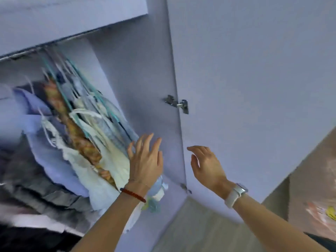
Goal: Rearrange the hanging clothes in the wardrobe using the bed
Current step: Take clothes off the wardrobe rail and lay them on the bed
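Head view, tilted and blurred. Pale lilac wardrobe (138,73) open, its door (254,88) swung out at 3 o'clock, metal hinge (177,103) on the door's inner edge. Hanging clothes (87,135), a packed bunch of cream, pale blue, lilac and orange-patterned garments on teal and white hangers, fill the interior from 9 to 7 o'clock under the rail. Left hand (145,160), red beaded bracelet at wrist, fingers spread apart and straight, lies against the rightmost cream garment, gripping nothing. Right hand (207,164), white watch at wrist, fingers loosely apart, hovers before the door edge, holding nothing. Patterned bedding (320,213) at 4 o'clock.
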